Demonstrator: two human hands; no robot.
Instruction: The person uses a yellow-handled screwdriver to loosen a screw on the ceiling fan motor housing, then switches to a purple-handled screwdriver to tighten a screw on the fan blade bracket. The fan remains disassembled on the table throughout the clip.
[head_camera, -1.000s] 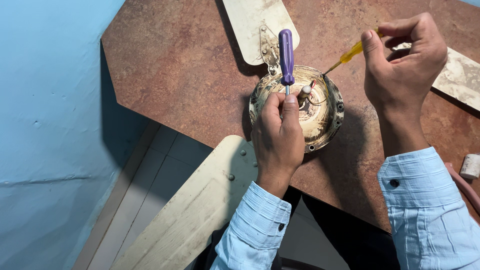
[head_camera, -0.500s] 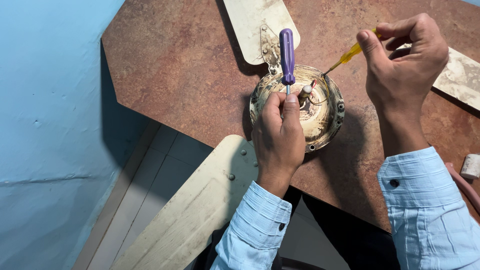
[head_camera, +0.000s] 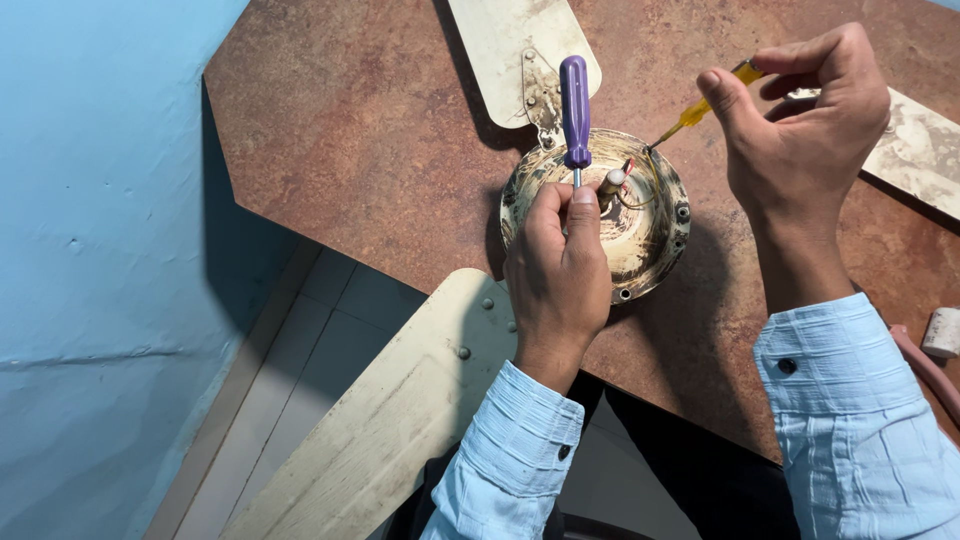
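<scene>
Ceiling fan hub, centre of brown table: likely heavy, rigid metal; grip by rim. Left hand pinches purple screwdriver; right hand grasps yellow screwdriver, tip at wiring.

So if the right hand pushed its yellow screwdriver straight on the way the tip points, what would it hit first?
Probably the wires at the middle of the round fan hub: the right hand aims the yellow screwdriver down-left at them. Depth is unclear.
</scene>
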